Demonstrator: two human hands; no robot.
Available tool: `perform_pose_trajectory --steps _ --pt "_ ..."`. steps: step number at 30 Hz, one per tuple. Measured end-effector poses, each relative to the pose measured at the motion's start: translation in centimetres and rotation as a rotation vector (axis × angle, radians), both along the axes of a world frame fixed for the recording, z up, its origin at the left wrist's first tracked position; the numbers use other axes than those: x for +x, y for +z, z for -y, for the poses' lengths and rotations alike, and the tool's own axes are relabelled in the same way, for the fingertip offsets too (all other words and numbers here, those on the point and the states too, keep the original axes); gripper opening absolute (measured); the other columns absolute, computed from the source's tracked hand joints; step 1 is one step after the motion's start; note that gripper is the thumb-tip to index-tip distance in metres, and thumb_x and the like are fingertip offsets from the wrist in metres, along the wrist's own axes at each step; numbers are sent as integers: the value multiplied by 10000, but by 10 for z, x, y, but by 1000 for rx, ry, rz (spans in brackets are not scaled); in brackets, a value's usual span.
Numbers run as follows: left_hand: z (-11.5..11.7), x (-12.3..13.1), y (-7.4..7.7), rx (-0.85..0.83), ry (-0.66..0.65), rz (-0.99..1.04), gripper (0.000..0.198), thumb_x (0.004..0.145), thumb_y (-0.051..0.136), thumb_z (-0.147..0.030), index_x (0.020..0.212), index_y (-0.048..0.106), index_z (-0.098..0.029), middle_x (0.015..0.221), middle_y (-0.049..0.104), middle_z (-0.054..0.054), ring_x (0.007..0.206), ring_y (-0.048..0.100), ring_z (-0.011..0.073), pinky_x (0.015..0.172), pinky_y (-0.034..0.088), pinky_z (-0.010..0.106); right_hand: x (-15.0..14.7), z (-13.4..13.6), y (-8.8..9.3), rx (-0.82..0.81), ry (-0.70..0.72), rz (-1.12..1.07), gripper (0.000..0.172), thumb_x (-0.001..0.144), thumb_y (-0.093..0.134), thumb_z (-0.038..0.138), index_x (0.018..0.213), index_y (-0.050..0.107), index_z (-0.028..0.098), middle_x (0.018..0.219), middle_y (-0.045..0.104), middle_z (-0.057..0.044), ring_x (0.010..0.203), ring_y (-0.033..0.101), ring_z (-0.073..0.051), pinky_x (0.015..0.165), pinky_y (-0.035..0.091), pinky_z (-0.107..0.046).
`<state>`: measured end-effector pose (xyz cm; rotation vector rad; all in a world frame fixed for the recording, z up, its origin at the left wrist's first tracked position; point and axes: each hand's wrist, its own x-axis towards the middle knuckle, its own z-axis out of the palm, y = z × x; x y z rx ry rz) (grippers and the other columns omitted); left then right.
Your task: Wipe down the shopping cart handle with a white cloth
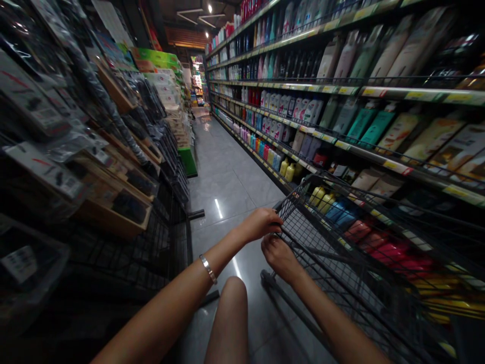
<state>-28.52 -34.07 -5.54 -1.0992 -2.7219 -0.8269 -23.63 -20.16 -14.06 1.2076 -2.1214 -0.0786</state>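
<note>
Cart position: a black wire-mesh shopping cart point(308, 222) is standing at the lower right, alongside the shelving
Left hand: the bare left hand point(261, 223) is reaching to the near corner of the cart; its fingers are curling narrowly at the edge, and whether they are gripping the wire cannot be told
Right hand: the bare right hand point(279, 257) is sitting just below the left hand, beside the cart; its fingers are bending inward, and what they may be holding cannot be told
Wrist: a shiny silver-coloured bracelet point(208, 269) is encircling the left wrist
Knee: the person's bare knee point(233, 303) is showing between the forearms
Floor: glossy grey tiles point(223, 167) are reflecting white light
Right shelving: long dark shelves with price-tag strips point(329, 92) are carrying rows of bottles, including teal pump bottles point(379, 125) and rounded yellow bottles point(290, 172)
Left display: brown cardboard boxes with dark contents point(113, 212) are hanging in rows
Ceiling: a small bright lamp point(210, 8) is glowing above the aisle
</note>
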Motion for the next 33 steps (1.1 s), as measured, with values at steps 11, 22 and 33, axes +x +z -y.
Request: perform_pose_trajectory --steps 11,22,33 --pt "-1 4 -2 102 13 18 132 793 678 -256 897 694 -176 814 702 23 792 631 128 912 458 291 17 -10 -42 82 -75 113 379 798 479 69 1123 618 -66 1205 591 -281 1191 493 -313 985 409 -456" --pt "-7 5 -5 142 16 7 126 782 689 -243 889 694 -177 807 705 20 795 638 130 939 458 311 45 -42 -43 137 -83 96 208 795 567 122 898 722 30 1076 659 -240 1015 577 -297 853 451 -454" --pt "-7 6 -7 201 -4 6 106 772 698 -227 867 691 -179 794 705 12 800 638 124 992 434 326 86 -56 -21 -33 -217 41 314 819 396 35 947 678 90 985 684 -162 956 606 -244 828 487 -377"
